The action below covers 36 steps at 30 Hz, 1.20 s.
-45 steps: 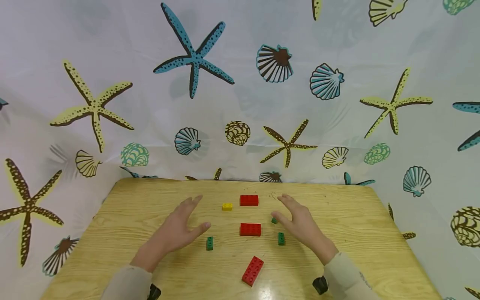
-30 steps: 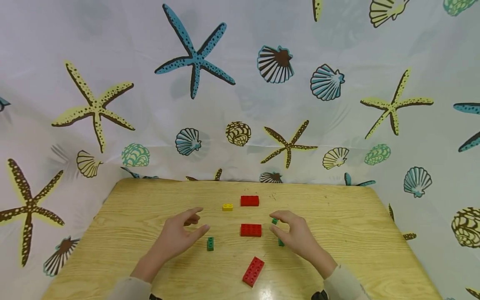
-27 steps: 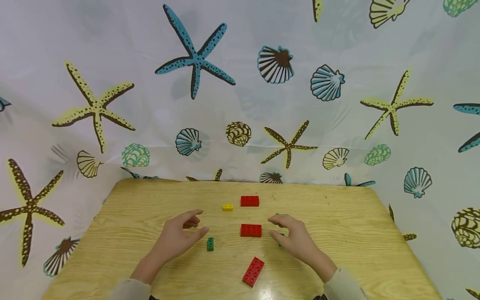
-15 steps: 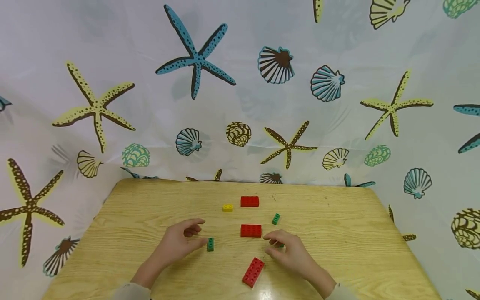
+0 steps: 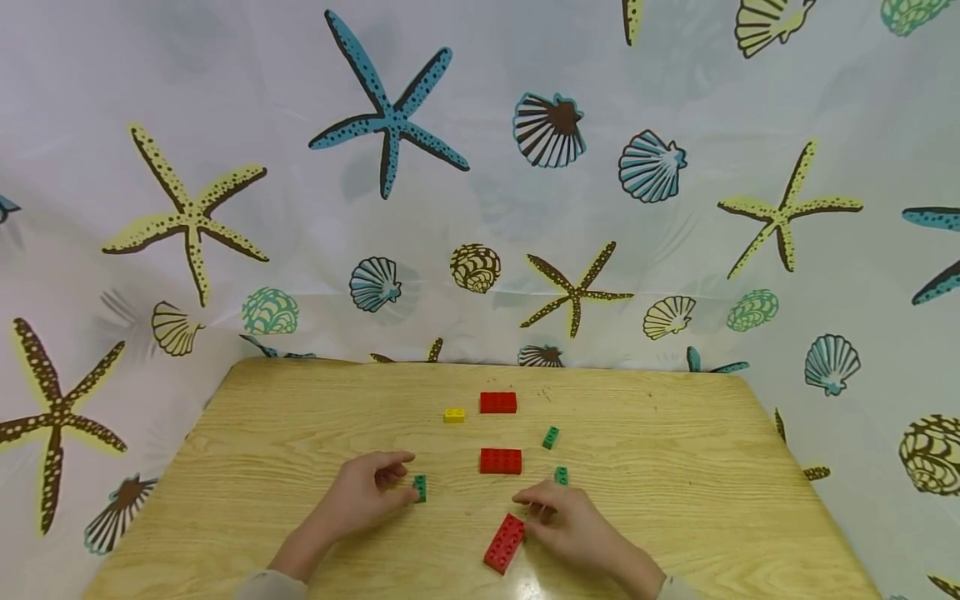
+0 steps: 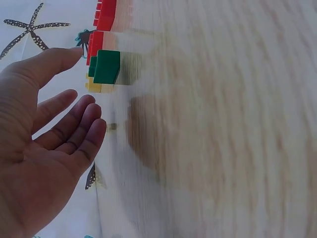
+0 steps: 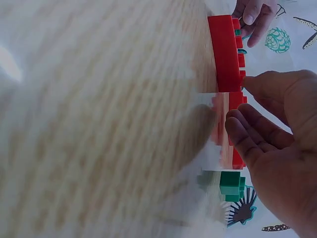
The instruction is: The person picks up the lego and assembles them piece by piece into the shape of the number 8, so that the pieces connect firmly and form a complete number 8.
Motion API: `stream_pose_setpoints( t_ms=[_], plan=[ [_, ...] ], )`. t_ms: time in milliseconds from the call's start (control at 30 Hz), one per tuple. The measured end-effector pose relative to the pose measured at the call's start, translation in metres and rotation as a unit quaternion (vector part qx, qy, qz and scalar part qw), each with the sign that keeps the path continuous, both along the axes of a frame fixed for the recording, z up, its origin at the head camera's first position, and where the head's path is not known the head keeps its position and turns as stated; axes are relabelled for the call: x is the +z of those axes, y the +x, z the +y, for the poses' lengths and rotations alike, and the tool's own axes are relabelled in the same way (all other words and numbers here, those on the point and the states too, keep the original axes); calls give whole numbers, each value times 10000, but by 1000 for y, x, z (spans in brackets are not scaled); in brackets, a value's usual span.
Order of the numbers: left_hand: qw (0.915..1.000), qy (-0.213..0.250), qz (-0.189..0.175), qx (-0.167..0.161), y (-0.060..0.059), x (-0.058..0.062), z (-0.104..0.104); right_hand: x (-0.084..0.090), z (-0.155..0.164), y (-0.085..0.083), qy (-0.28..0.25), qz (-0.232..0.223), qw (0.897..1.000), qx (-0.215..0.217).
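My left hand (image 5: 363, 492) is over the table with its fingers loosely bent and nothing in it. Its thumb tip is right beside a small green toy brick (image 5: 421, 488); the left wrist view shows a gap between that hand (image 6: 49, 144) and the green brick (image 6: 107, 67). The right hand (image 5: 573, 527), also holding nothing, hovers at a slanted red toy brick (image 5: 504, 544) near the front. In the right wrist view its thumb tip comes up to the studs of the red brick (image 7: 226, 52); I cannot tell whether they touch.
Two more red bricks (image 5: 501, 461) lie crosswise in the middle and farther back. Beside the far one is a yellow brick (image 5: 454, 414). Two small green bricks (image 5: 551, 437) lie to the right. A shell-patterned cloth (image 5: 480, 183) hangs behind the wooden table (image 5: 675, 467).
The right hand has come down and nearer from the right-hand green bricks to the slanted red brick. The left hand has lowered towards its green brick. The bricks have stayed in place.
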<state>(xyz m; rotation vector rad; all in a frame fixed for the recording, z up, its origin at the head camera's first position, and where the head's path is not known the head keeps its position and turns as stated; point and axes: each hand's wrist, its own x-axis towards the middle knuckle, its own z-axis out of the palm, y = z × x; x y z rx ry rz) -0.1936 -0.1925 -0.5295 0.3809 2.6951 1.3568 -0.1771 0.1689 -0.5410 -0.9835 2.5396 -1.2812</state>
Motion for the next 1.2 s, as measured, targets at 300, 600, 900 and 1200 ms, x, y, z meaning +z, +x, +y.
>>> stream_pose_setpoints(
  t_ms=[300, 600, 900, 1200],
  plan=[
    [10000, -2, -19, -78, -2, -3, 4, -1, -1, 3, 140, -206, 9995, 175],
    [9996, -87, 150, -240, -1, -5, 9, 3, -3, 3, 479, -678, 9965, 110],
    [9995, -149, 53, -270, -3, -9, 9, -1, -4, 3, 398, -443, 9982, 92],
    [9991, -190, 37, -377, -1, -8, 9, -5, -7, 3, 464, -336, 9983, -134]
  ],
)
